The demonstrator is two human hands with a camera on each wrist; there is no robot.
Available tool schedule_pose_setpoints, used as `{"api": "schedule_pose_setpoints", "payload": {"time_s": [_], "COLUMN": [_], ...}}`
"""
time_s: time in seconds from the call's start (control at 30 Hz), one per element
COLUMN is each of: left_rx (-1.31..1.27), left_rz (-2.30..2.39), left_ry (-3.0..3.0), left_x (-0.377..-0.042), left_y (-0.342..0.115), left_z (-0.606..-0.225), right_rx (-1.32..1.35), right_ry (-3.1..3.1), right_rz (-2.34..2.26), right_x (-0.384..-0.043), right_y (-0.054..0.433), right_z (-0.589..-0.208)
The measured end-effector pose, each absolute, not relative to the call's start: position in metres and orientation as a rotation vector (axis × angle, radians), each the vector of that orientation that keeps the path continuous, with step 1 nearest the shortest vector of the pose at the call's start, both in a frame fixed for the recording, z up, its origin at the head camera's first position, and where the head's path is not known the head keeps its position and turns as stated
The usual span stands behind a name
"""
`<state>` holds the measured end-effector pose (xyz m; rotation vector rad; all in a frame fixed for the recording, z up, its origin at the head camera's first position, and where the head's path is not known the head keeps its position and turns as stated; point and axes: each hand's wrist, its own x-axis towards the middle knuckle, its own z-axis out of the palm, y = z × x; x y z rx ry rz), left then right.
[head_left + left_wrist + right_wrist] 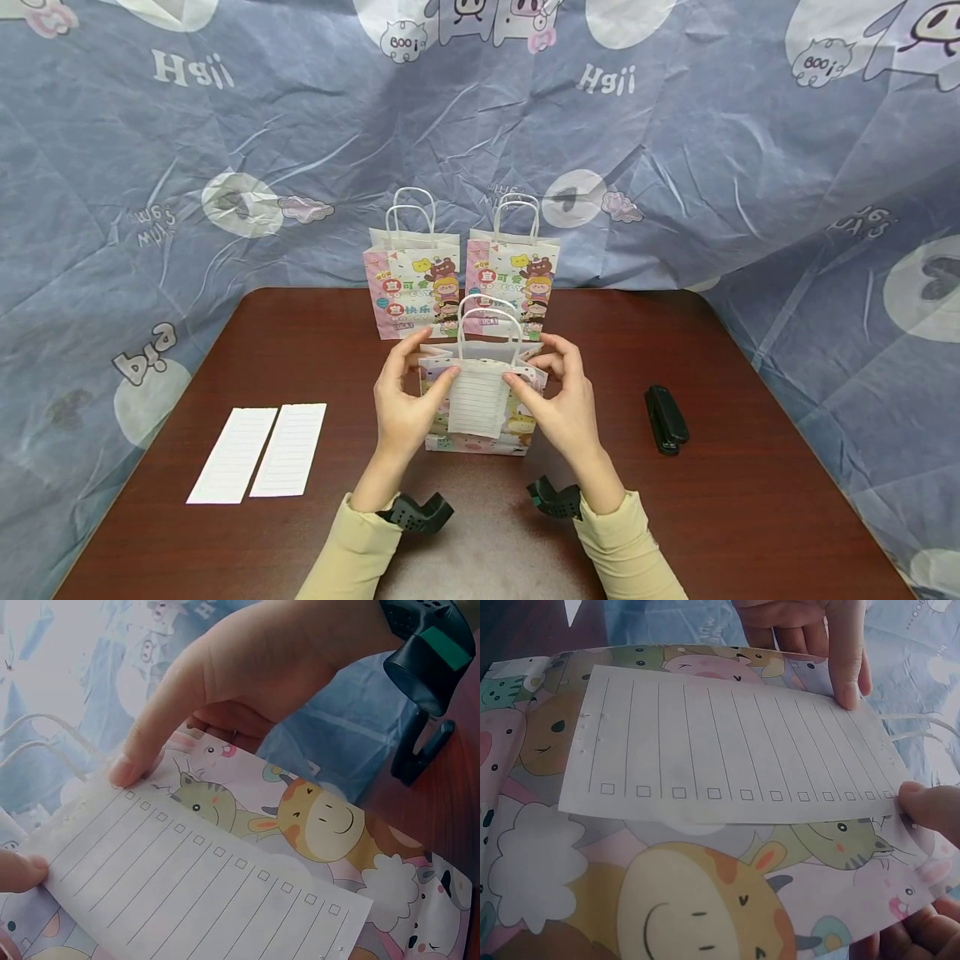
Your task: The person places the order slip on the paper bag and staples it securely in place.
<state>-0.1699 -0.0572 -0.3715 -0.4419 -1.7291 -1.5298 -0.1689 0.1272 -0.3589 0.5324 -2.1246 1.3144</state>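
Note:
A small paper gift bag (pixel 476 446) with cartoon animals stands upright at the middle of the table, its white handles raised. A lined sheet with checkboxes (pixel 477 404) lies flat against its front, near the top edge. My left hand (pixel 405 408) pinches the sheet's upper left corner and the bag's rim, thumb in front and fingers behind. At the upper right corner my right hand (pixel 562 400) pinches sheet and rim the same way. In the left wrist view, the sheet (pixel 202 877) overlaps the giraffe print, and the right thumb presses its corner.
Two similar paper bags (pixel 412 292) stand side by side at the back. A pair of lined sheets (pixel 288 450) lies on the left of the brown table (pixel 720 517). To the right is a black stapler (pixel 665 419). A patterned blue cloth (pixel 300 108) hangs behind.

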Motion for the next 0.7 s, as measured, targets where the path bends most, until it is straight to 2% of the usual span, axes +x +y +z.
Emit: {"api": "schedule_pose_setpoints", "payload": {"time_s": [0.4, 0.7], "left_rx": [-0.399, -0.353], "left_rz": [-1.724, -1.575], "left_ry": [-1.757, -1.792], "left_x": [-0.1699, -0.17], "left_y": [-0.06, -0.0607], "left_z": [-0.3721, -0.3714], "right_rx": [0.438, 0.401], "right_ry": [-2.158, -2.09], "right_rz": [1.382, 1.369], "right_x": [-0.1708, -0.171], "right_y": [0.1266, 0.1257], "right_z": [-0.3578, -0.3592]}}
